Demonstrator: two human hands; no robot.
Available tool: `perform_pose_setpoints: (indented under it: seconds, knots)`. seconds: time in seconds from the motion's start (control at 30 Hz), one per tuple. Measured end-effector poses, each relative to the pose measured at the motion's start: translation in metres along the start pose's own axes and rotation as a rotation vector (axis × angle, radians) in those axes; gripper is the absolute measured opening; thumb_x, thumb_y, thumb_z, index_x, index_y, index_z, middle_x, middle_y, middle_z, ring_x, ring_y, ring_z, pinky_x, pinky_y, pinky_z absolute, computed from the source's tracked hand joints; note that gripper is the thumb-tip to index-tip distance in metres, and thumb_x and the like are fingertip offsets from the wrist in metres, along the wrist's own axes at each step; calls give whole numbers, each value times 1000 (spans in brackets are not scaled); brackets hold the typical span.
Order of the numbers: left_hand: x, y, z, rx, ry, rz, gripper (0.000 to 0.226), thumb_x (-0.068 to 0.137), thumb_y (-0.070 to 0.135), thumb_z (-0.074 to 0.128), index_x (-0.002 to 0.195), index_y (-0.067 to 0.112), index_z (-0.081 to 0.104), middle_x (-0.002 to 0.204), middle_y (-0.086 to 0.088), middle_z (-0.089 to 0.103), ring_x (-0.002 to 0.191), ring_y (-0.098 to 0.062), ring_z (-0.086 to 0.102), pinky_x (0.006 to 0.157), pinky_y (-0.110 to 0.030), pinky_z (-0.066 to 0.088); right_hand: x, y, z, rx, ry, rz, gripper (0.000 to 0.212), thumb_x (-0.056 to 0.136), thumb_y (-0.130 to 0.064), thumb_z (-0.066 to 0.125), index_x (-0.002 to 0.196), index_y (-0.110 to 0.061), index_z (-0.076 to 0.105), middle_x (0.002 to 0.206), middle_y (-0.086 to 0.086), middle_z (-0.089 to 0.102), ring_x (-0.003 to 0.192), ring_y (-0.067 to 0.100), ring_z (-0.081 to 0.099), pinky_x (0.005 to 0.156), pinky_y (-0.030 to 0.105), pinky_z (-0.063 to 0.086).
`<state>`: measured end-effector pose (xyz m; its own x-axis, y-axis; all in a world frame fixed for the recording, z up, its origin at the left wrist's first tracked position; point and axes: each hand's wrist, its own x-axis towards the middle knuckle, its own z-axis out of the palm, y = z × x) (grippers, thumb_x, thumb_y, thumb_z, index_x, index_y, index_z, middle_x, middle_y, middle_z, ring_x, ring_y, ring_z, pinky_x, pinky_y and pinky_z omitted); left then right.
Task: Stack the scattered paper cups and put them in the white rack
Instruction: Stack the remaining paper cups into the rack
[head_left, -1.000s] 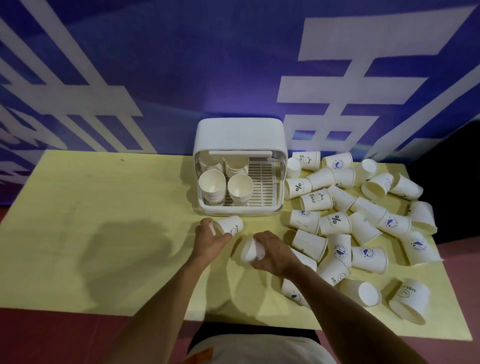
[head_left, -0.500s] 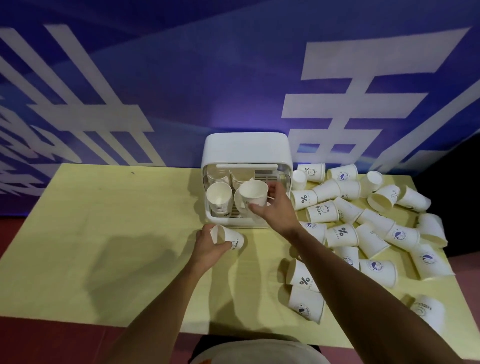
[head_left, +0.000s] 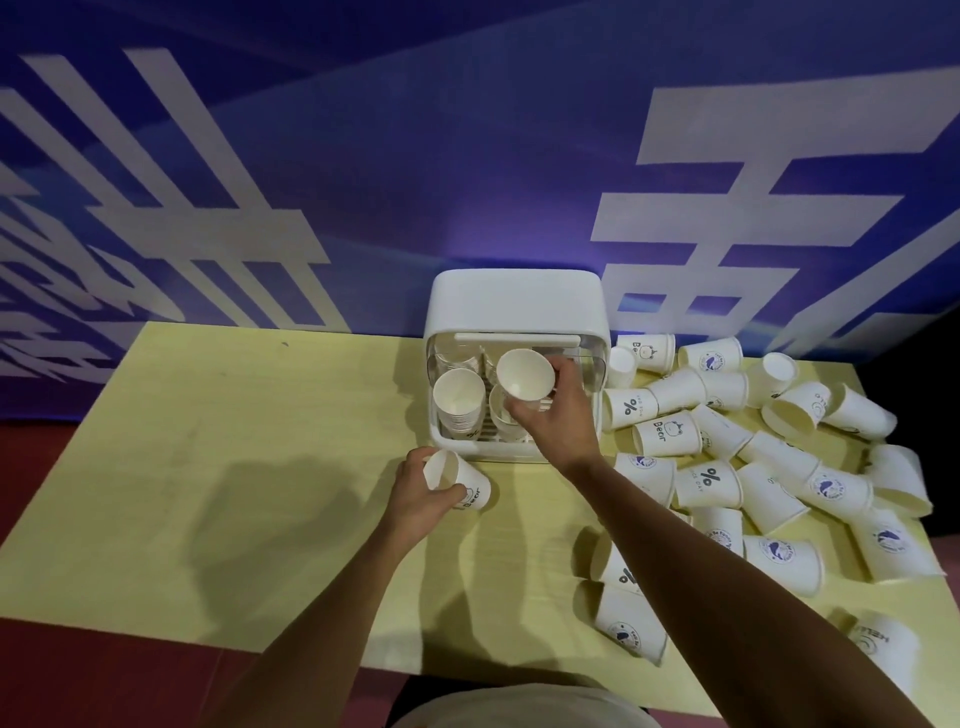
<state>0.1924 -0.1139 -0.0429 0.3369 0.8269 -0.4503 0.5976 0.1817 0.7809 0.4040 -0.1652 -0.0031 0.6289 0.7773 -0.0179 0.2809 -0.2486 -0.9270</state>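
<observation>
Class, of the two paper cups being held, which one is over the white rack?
The paper cup in the right hand, its open mouth facing the camera. The Bear-printed cup in the left hand is in front of the white rack.

I see matt white paper cups (head_left: 665, 435), a smooth, glossy white plastic rack (head_left: 517, 299), and a matt pale-yellow desk (head_left: 218, 415).

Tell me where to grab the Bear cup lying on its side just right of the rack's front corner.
Grip the Bear cup across its side wall, mid-length, coming down from above. It lies on its side with the printed wall facing up and uncovered, while neighbouring cups crowd its ends, so a pinch spanning the wall probably beats reaching for the rim.
</observation>
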Motion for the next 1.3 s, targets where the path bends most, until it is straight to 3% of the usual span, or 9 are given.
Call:
perform_pose_setpoints:
  seconds: [0.17,0.37,0.57,0.67,0.77,0.83,1.07,1.2,1.3]
  knots:
    - [3,-5,-1,-33,0,-6,66,68,21,81,124,25,46,122,-5,57,107,-20,60,88,-37,55,-1,17,8,-75,-6,21,71,72,-46,82,130,-26,46,122,-10,59,110,11,57,93,36,52]
    - [7,-13,2,-89,22,-41,67,72,17,84,128,22,47,120,-1,60,106,-16,62,83,-26,50,-6,32,10,-213,-44,59,89,76,-39,83,146,-10,36,142,9,47,129,24,47,107,44,44]
    - [9,-4,12,-178,-29,-33,57,71,23,82,120,25,53,115,-4,67,106,-19,66,94,-41,54,-32,41,7,-176,-45,37,58,78,-37,80,125,-21,50,114,-4,58,103,12,56,87,31,50]
    - [8,7,20,-208,-48,-30,53,73,27,83,115,33,51,109,4,70,99,-10,68,87,-31,54,-47,49,10,-181,-220,29,56,73,-38,84,120,-20,59,107,-7,61,96,7,58,85,26,50]
    - [8,16,26,-262,-55,-16,47,77,23,82,111,34,52,98,12,74,87,0,70,70,-15,50,-55,54,11,-215,-365,0,65,71,-40,86,125,-17,60,114,-6,61,103,10,59,93,29,50]
    - [8,22,28,-292,-71,-14,49,77,24,81,118,29,54,97,15,74,88,0,70,69,-14,50,-55,55,10,-251,-396,-33,68,71,-41,85,129,-18,58,120,-4,60,107,13,58,95,33,49]
    - [5,36,27,-281,-156,22,68,66,48,79,125,31,51,111,8,69,98,-5,68,85,-28,52,-49,49,0,-206,-387,-4,70,67,-38,82,129,-22,54,117,-6,60,101,7,57,87,26,50]
    - [2,39,25,-308,-166,7,41,84,50,67,118,28,60,111,0,70,96,-11,68,79,-29,50,-44,50,-11,-168,-323,71,65,64,-38,83,121,-22,56,108,-5,61,93,3,59,74,18,48]
    - [2,34,24,-273,-155,-20,28,94,44,60,113,25,63,110,2,71,100,-15,68,79,-30,49,-37,43,-18,-94,-260,105,67,62,-40,83,121,-29,52,109,-13,61,95,2,60,76,20,53]
